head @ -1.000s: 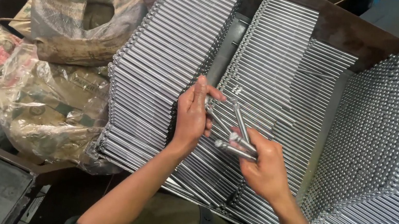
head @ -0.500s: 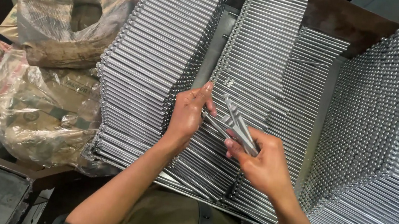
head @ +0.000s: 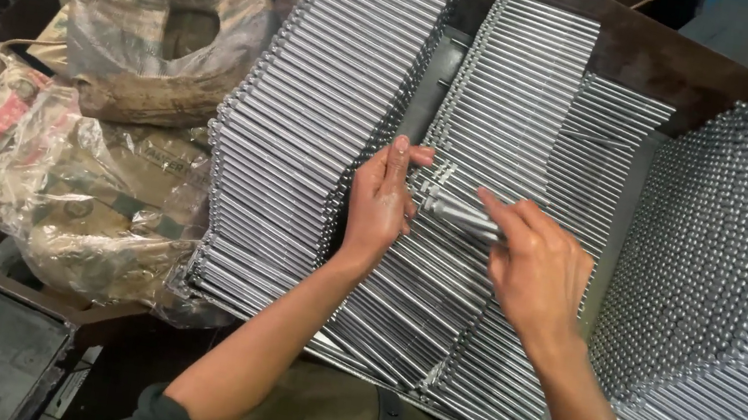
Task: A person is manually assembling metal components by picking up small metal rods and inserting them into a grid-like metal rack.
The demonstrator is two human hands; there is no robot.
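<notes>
The right hand [head: 537, 267] pinches a few metal rods [head: 461, 214] at centre frame. At its nine o'clock, the left hand [head: 380, 201] lies flat, fingers together, on the stacked rods [head: 308, 123].

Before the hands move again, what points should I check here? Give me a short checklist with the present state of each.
1. Right hand has a grip on the small bundle of metal rods: ok, the fingers close over it.
2. Left hand steadies the bundle's end: ok, its fingertips rest there.
3. Rods in the bundle lie parallel: cannot tell, the hands cover most of them.
4. Middle stack of rods below the hands lies in even rows: ok.
5. Tall left stack stands clear of the left hand: not ok, the hand is right beside its edge.
6. Plastic-wrapped sacks stay off the stacks: not ok, one touches the left stack's lower corner.
</notes>
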